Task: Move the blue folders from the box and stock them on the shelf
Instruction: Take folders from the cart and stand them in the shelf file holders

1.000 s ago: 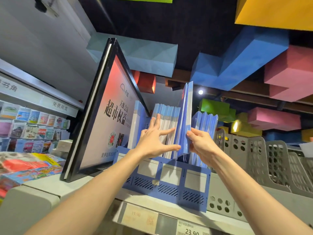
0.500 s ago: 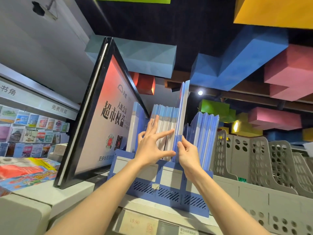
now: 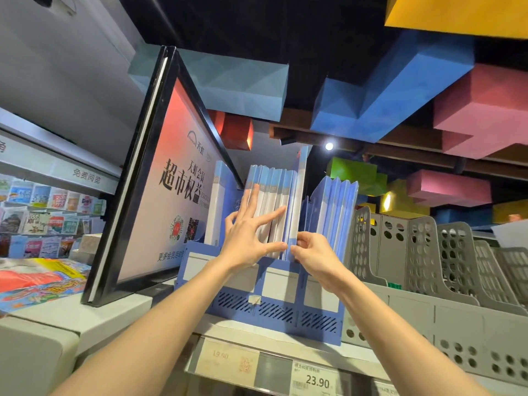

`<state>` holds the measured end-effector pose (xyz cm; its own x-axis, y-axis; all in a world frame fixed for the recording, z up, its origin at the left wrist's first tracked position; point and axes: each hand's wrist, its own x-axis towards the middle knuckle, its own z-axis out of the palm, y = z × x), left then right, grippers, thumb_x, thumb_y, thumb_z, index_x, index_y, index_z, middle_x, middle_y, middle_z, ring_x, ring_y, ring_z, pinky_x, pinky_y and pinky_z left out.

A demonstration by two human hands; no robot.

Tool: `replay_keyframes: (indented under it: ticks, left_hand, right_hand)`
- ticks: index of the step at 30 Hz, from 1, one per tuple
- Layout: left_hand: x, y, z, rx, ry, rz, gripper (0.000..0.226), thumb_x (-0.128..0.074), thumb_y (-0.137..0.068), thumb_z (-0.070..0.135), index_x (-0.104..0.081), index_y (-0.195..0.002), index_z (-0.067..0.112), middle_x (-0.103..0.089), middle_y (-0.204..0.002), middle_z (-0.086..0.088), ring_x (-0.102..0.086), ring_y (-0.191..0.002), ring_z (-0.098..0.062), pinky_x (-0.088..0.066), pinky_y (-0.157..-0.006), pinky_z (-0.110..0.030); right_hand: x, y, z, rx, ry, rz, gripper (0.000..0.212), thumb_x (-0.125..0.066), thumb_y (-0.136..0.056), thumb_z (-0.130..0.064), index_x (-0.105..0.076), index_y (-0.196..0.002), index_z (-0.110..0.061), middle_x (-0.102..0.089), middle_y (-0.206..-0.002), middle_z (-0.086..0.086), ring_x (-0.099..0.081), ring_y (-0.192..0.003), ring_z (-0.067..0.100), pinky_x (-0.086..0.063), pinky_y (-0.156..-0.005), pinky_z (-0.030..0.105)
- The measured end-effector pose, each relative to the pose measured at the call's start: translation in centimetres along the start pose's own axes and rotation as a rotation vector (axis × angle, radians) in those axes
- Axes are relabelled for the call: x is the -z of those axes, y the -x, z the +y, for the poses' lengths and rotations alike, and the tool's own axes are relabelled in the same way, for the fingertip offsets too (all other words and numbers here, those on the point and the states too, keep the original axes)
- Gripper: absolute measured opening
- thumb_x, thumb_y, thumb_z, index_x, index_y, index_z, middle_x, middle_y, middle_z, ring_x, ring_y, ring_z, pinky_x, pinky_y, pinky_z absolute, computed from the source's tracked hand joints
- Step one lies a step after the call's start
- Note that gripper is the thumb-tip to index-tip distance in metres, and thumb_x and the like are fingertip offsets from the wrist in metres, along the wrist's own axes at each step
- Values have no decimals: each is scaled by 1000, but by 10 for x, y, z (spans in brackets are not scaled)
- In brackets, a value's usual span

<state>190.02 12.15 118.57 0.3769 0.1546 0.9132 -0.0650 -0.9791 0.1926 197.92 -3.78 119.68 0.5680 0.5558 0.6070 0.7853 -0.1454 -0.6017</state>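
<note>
Head view: shop shelf point(image 3: 114, 315), coloured ceiling blocks point(image 3: 400, 81).

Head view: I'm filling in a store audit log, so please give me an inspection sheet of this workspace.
Surface: white shelf top, price tags along its front edge.
Job's things: blue folders stand upright in a blue rack; one tall folder sticks up above the row; the box is not in view.
Clutter: framed sign stands at left; grey racks at right; magazines lie at far left.
Hands: left hand flat, fingers spread against the folder spines; right hand pinches the tall folder's near edge low down.
Cables: nothing seen.
Surroundings: coloured blocks hang overhead; magazine display at left.
</note>
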Motion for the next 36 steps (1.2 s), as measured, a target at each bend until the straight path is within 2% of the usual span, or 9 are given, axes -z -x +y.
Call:
replay_keyframes:
  ticks: [2, 5, 8, 14, 20, 22, 25, 30, 36]
  left_hand:
    - [1, 1, 0, 0, 3, -4, 78, -79, -75, 59, -41, -143, 58, 25, -164, 17, 27, -148, 0, -5, -118, -42]
    - [1, 1, 0, -2, 3, -10, 78, -78, -76, 59, -40, -144, 58, 26, -163, 16, 28, -148, 0, -6, -120, -45]
    - [1, 1, -1, -11, -7, -15, 78, -76, -77, 61, -37, -145, 58, 27, -163, 16, 29, -148, -1, -6, -121, -46]
    - [-2, 2, -5, -45, -31, -16, 77, -71, -82, 61, -32, -148, 57, 30, -162, 13, 31, -148, -6, -5, -122, -48]
    - [-1, 1, -1, -13, -71, -55, 80, -71, -84, 57, -26, -151, 55, 34, -161, 7, 33, -148, -13, -3, -123, -52]
    - [7, 1, 6, 19, -47, -111, 77, -72, -86, 51, -30, -150, 53, 32, -163, 6, 30, -150, -15, -5, -123, -54]
    - [25, 3, 22, 122, 98, -131, 56, -68, -92, 43, -49, -145, 44, 11, -169, 6, 11, -155, -16, -15, -121, -55]
    - [52, 30, 46, 238, 296, -28, 29, -65, -93, 39, -69, -120, 29, -63, -136, 5, -53, -132, -16, -43, -109, -39]
    - [97, 89, 98, 297, 299, 60, 18, -65, -94, 36, -75, -100, 23, -75, -93, 12, -68, -89, -2, -56, -87, -31]
  right_hand:
    - [1, 0, -1, 12, 0, -15, 24, -49, -100, -13, -59, -115, 2, -66, -110, 18, -62, -102, 39, -48, -97, 57]
    - [-1, -1, -3, 16, -79, -36, 43, -47, -103, -21, -44, -146, -16, -53, -141, 2, -55, -126, 26, -49, -103, 50]
    - [-5, -2, -2, 46, -28, 47, 25, -47, -103, -21, -63, -120, -11, -68, -116, 4, -64, -107, 21, -55, -91, 41]
    - [-12, 5, -8, 43, 120, 97, 25, -41, -106, -19, -50, -86, -8, -49, -74, 1, -40, -61, 13, -31, -54, 25]
    - [-13, 15, -22, -11, 173, 160, 32, -42, -104, -12, -45, -71, -14, -47, -67, 1, -42, -65, 18, -32, -51, 23]
    - [-13, 21, -22, -6, 146, 225, 25, -45, -101, -12, -64, -85, -13, -63, -77, 5, -55, -88, 26, -48, -69, 31]
    - [-8, 36, -21, -27, 86, 285, 27, -52, -97, -20, -70, -116, -13, -72, -96, -1, -61, -113, 30, -53, -95, 48]
    - [8, 66, -38, -36, 25, 283, 17, -56, -92, -20, -73, -94, -20, -76, -88, 0, -70, -98, 21, -55, -94, 46]
    - [22, 132, -66, -2, -141, 249, 15, -56, -94, -21, -67, -85, -22, -75, -77, -3, -72, -79, 15, -60, -83, 42]
